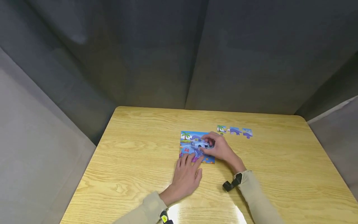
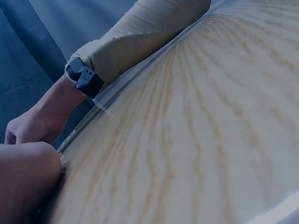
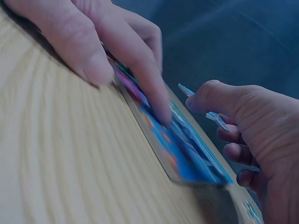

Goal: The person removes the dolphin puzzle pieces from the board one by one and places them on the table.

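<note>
Puzzle board [image 1: 195,148] | left hand [image 1: 185,177] flat, pressing | right hand [image 1: 218,147] pinching piece [image 3: 212,115] | no readable writing

- The counter [image 1: 134,149] is seen whole from above its near edge, looking down and forward.
- The left-wrist view is set low, grazing the counter, close up.
- The right-wrist view is closest; the puzzle board [image 3: 187,154] is shared with the head view.
</note>
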